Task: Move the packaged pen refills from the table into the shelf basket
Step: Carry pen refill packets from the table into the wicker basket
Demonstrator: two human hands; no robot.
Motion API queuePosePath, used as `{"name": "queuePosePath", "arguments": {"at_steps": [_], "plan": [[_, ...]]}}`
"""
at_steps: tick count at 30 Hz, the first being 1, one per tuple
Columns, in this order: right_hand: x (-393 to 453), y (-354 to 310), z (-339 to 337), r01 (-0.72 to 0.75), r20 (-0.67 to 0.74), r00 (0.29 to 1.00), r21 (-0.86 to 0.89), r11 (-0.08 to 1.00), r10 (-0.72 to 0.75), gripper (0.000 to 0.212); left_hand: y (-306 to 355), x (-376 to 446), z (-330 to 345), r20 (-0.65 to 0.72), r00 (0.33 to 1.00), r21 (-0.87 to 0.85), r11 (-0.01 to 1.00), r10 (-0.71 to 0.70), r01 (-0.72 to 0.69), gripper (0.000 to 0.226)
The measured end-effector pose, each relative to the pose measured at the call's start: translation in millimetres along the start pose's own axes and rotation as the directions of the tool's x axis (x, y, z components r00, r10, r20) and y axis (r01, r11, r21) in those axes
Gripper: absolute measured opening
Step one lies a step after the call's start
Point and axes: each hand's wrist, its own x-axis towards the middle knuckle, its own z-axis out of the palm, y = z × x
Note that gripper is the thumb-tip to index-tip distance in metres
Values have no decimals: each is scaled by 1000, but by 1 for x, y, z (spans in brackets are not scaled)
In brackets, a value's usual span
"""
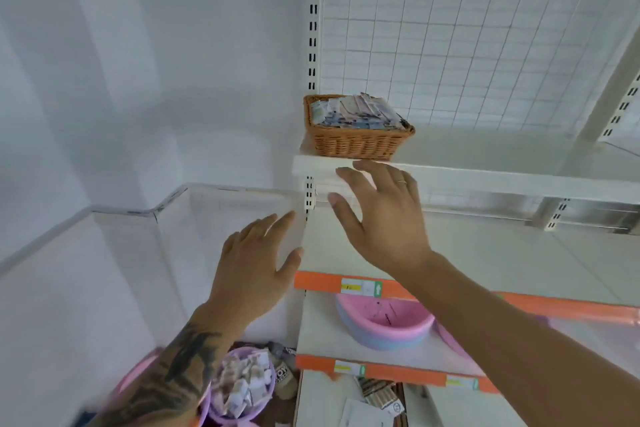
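Taking the wicker basket (356, 135) as your marker: your left hand (252, 270) is well below it and off to the left, fingers spread, holding nothing. Your right hand (384, 222) sits just under the basket's shelf (485, 180), also spread and empty. The packaged refills (353, 113) are piled inside the basket, heaped above the rim. Risk-wise, I'd say that basket sits right at the shelf's front corner, so a careless bump from your right hand reaching up could nudge it off or spill the top packs.
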Motion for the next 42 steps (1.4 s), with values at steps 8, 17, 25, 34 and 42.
{"name": "queuePosePath", "arguments": {"at_steps": [8,17,25,34,42], "plan": [[-171,-58,10,43,370,919,242,969,-133,49,22,-218,3,78,941,131,939,-328,317,68],[-309,-192,-18,144,560,715,467,872,-418,53,20,-448,-35,41,714,238,701,-698,672,63],[-411,-327,-83,234,544,592,590,773,-594,55,23,-641,-94,-22,498,235,479,-867,845,77],[-563,-489,-173,248,530,423,713,656,-735,67,54,-897,-167,-77,212,102,204,-974,974,60],[-687,-606,-252,311,465,210,802,510,-860,61,82,-1081,-211,-99,-14,37,-17,-995,999,60]]}}
